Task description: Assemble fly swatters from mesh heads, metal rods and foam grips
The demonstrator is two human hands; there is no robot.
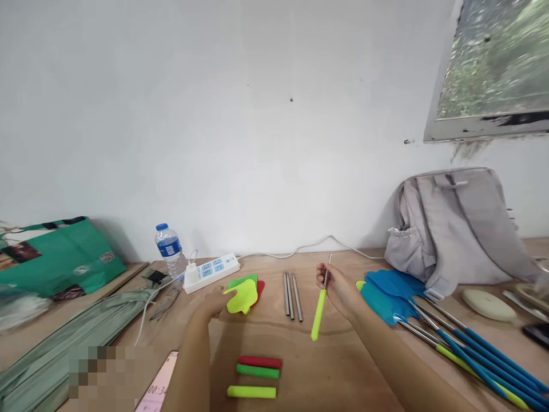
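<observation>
My right hand (332, 281) is closed around a thin metal rod with a yellow-green handle (318, 317) on its lower end; the rod's bare tip points up. My left hand (214, 301) has its fingers at the left edge of a yellow-green fly swatter head (243, 296), seemingly pinching it. Under that head, a green swatter head (252, 279) and a red swatter head (261, 289) partly show. Three loose metal rods (292, 297) lie between my hands. Nearer to me lie a red handle (259, 362), a green handle (257, 371) and a yellow-green handle (251, 392).
Several fly swatters with blue heads (392, 292) lie at right, before a grey backpack (461, 229). A power strip (212, 273), a water bottle (169, 249) and a green bag (64, 254) stand at left. A phone (158, 384) lies near my left forearm.
</observation>
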